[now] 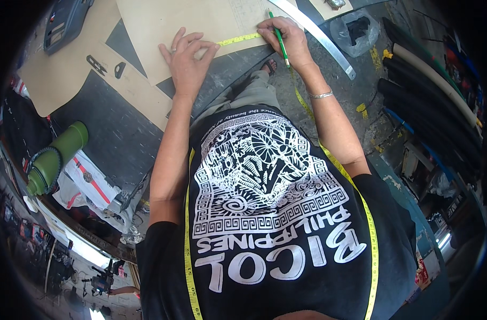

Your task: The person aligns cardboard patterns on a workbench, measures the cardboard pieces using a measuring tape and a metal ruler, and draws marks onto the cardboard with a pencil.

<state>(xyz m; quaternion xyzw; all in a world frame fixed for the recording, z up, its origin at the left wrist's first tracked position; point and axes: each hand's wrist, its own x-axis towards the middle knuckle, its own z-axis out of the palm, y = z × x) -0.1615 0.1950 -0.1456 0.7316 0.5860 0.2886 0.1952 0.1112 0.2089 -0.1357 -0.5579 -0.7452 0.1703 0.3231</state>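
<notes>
A yellow tape measure stretches across a large tan sheet of paper or card, close to its near edge. My left hand pinches one end of that stretch between thumb and forefinger, its other fingers spread. At the other end, my right hand rests on the sheet with fingers closed on a green pencil and the tape. The pencil slants down across the palm side. From the right hand the tape drops below the table edge and loops up around my neck, hanging down both sides of my black shirt.
Beyond my right hand, a curved metal ruler overhangs the table edge. A small cutter and a black piece lie left. Further out are a dark blue case, a green bottle, a plastic bag and dark rolls.
</notes>
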